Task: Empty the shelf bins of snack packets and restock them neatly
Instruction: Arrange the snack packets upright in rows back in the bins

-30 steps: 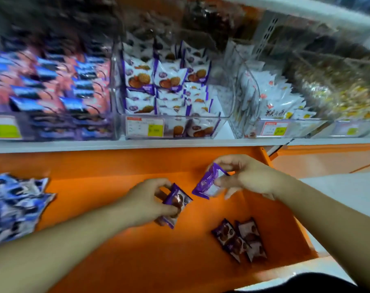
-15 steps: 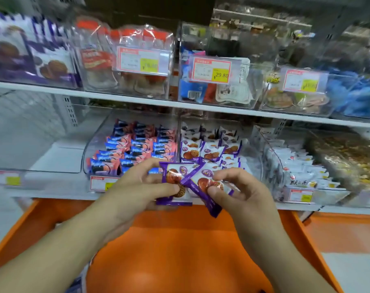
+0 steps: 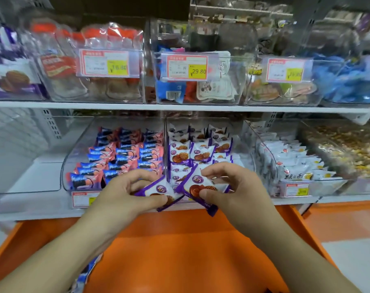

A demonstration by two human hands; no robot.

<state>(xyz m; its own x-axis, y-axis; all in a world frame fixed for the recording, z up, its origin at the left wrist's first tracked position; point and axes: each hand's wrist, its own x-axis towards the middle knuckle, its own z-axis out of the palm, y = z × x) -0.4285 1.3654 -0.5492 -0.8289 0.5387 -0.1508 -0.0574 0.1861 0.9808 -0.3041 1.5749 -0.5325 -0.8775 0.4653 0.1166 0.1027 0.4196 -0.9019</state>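
Head view, single entry. Left hand: fingers and thumb curled, pinching a purple-and-white snack packet by its left end. Right hand: thumb below and fingers above, pinching a second purple packet by its right half. Both packets are held just in front of the near lip of the middle clear bin, over the orange ledge, printed faces toward the camera. Judgement: this hold keeps the faces readable and lets each packet slide in to match the rows already standing there.

Orientation: the left packet's long axis runs from upper left down to lower right; the right packet's runs from upper left to a lower right corner hanging below the thumb. The two nearly meet at centre; whether they touch cannot be told.

Purple packets in bin: upright rows, faces forward, far part filled, near part not yet full.

Left-hand neighbour: blue-and-pink packets, tidy rows. Right-hand neighbour: white packets. Upper shelf: price tags on clear bins.
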